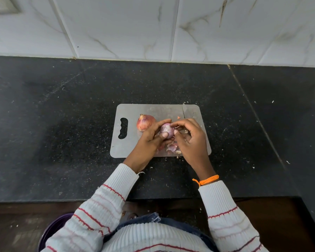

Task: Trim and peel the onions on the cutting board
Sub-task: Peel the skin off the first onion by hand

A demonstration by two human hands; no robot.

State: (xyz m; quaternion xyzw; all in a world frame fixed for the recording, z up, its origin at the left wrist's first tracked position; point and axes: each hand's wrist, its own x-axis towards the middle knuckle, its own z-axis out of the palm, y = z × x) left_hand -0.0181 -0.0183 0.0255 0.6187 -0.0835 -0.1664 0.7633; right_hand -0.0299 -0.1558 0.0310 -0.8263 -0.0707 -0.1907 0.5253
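Peeling step: left hand [151, 137] grips the onion [166, 130]; right hand [187, 135] fingers pinch its skin. Next, pull toward three o'clock.

Black speckled stone counter [62, 124], seam running diagonally at right, small pale crumbs scattered over it. Behind it, wall of white marble-pattern tiles [125, 28] with grey-brown veining. Electrical socket plate [2, 5] at upper left. Dark floor [280, 224] below counter edge.
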